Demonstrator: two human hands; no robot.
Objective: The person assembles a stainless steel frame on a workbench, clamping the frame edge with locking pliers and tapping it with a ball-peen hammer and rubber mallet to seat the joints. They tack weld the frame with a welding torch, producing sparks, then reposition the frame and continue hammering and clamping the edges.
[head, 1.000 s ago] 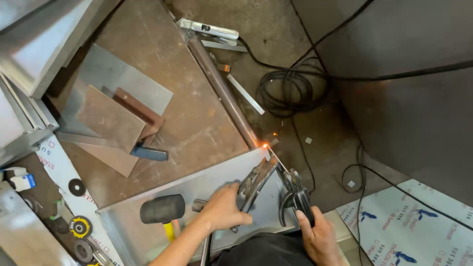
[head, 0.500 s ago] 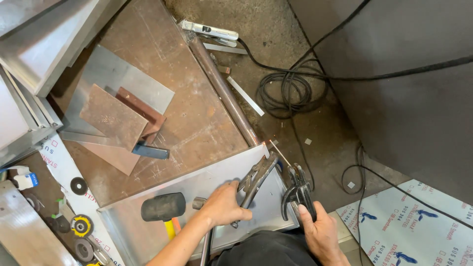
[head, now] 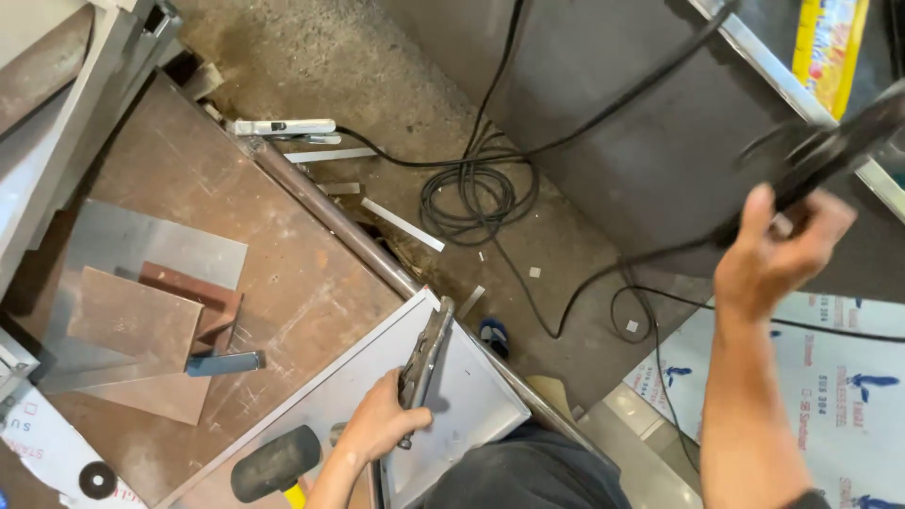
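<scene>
**Two hands, two tools at the steel table**

The left hand [head: 377,424] has its fingers clamped round one locking clamp [head: 424,358], which bites the edge of one grey steel sheet [head: 377,377] at 6 o'clock; the right hand [head: 773,250], raised at 3 o'clock, has its fingers wrapped round one blurred black tool [head: 830,151]; one cable coil [head: 476,193] lies at 12 o'clock; one black-headed mallet [head: 275,464] at 7 o'clock; three loose plates [head: 132,320] at 9 o'clock.

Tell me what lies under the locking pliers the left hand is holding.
Under the locking pliers lies a grey metal sheet, resting on the rusty brown worktable. The left hand covers the handles, so what sits beneath them cannot be seen.
</scene>
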